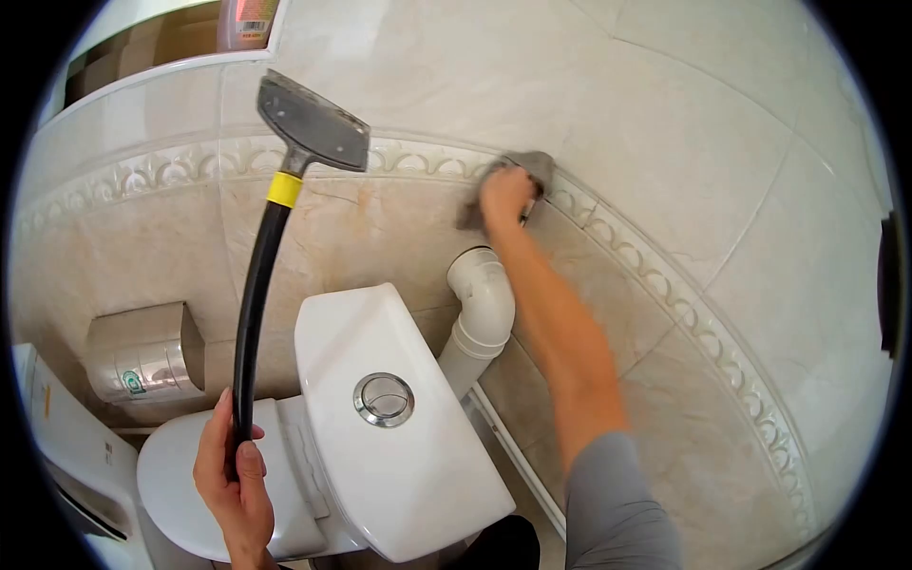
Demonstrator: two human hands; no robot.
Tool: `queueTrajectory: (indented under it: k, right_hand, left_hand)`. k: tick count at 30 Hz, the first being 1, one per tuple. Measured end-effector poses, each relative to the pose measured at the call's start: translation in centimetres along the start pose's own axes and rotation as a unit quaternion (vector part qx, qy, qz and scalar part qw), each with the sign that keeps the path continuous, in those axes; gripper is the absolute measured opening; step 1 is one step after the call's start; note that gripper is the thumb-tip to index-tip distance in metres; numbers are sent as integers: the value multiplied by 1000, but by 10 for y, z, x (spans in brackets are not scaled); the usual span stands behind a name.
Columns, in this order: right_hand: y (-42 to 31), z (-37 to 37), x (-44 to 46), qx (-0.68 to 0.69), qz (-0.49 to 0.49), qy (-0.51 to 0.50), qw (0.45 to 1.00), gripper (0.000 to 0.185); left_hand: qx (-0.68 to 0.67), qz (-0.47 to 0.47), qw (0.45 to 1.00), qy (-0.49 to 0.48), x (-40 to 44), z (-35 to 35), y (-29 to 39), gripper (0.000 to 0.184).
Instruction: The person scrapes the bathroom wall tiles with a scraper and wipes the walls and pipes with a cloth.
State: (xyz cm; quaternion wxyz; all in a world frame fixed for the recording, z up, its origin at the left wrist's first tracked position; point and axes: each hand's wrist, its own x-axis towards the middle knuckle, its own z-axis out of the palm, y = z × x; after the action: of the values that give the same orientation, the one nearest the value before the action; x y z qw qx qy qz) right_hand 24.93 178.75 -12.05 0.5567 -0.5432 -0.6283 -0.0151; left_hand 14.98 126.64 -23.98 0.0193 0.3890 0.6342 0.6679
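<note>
My left hand (237, 489) is closed around the lower end of a long-handled scraper (255, 304), in front of the toilet seat lid. The scraper stands upright, its wide grey blade at the top and a yellow band below it. Farther up and to the right, my right hand (506, 198) is closed on a grey cloth (534, 167). The cloth lies against the raised tile border (418, 159) near the wall corner, above a white pipe elbow (482, 293). Motion slightly blurs the right hand, and part of the cloth is hidden under it.
A white toilet tank (380, 484) with a round flush button (384, 399) stands below my hands. The closed toilet lid (180, 475) is to its left. A metal paper holder (147, 351) hangs on the tiled wall. A bottle (249, 24) sits in the upper-left recess.
</note>
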Motion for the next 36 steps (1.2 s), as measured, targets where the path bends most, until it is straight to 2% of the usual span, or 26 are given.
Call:
queueTrajectory:
  k: [1,2,3,5,7,8,10,11,12,13,14,16,17,18,19,20,23,24,25,26,28,29,31,32,34,36]
  right_hand:
    - [-12,3,-13,-82,-105,-106,985,20]
    - [-50,-18,-49,-65,-155,-114,979,20]
    - [-79,-25,-81,-47,-282,-103,953,18]
    - [-137,-38,-147,-24,-527,-67,847,18]
    - [-170,-21,-178,194,-601,-40,774,23]
    - [-172,-16,-172,199,-603,-41,772,23]
    - [-162,-13,-143,152,-677,41,719,25]
    - [-147,-34,-126,-23,-589,-210,780,26]
    - [-110,0,-101,67,-594,81,798,22]
    - [-76,-2,-78,-6,-528,111,842,24]
    - [-43,-17,-59,-117,-423,7,899,25]
    - [28,-5,-13,2,-285,118,951,42]
    - [59,-3,2,59,-281,87,954,53]
    - [65,-12,0,11,-202,22,979,49]
    - [60,-20,-9,9,-200,21,980,49]
    - [53,-25,-21,-34,-146,-12,989,47]
    - [50,-16,-79,-159,-11,-123,980,41]
    - [51,-22,-103,-161,-8,-123,979,41]
    - [51,-30,-124,-255,-140,-161,943,32]
    - [50,-35,-144,-340,-271,-193,880,27]
    - [61,-35,-191,-304,-463,-245,796,22]
    - [80,-34,-202,-305,-459,-244,798,22]
    - [108,-28,-216,-96,-458,-236,852,27]
    - [111,-22,-215,-86,-464,-230,851,27]
    - [111,-30,-209,-31,-415,-243,877,43]
    - [96,-43,-174,15,-385,-187,903,61]
  left_hand:
    - [-4,-3,1000,9,-2,-1,1,43]
    - [-4,1,1000,3,-2,0,0,43]
    - [-15,8,1000,14,-3,2,-3,44]
    - [-23,12,999,28,-6,2,-4,45]
    - [-38,17,998,50,-9,-2,-3,46]
    - [-35,16,998,56,-9,-4,-4,46]
    - [-30,31,998,55,-7,-11,-7,46]
    - [-28,29,998,57,-5,-13,-8,46]
    - [-35,27,997,58,-3,-14,-8,46]
    - [-42,24,997,58,-2,-17,-8,45]
    - [-39,21,997,59,-1,-19,-10,45]
    - [-28,4,998,53,-1,-19,-13,45]
    - [-26,-4,999,48,-2,-18,-13,45]
    - [-28,-7,999,43,-1,-17,-14,45]
    - [-30,-9,999,41,1,-17,-15,45]
    - [-29,-12,999,41,1,-18,-15,45]
    - [-18,2,999,30,-3,-19,-14,45]
    - [-22,7,999,29,-3,-19,-11,45]
    - [-27,14,999,30,-3,-18,-9,45]
    - [-29,16,999,31,-4,-15,-8,45]
    - [-52,25,997,42,-3,-10,-5,45]
    - [-51,27,998,37,-4,-8,-3,45]
    - [-64,13,996,55,-3,-7,-1,44]
    - [-59,19,996,65,0,-9,-3,44]
    - [-48,32,997,52,-1,-11,-5,44]
    - [-45,17,997,60,0,-11,-5,44]
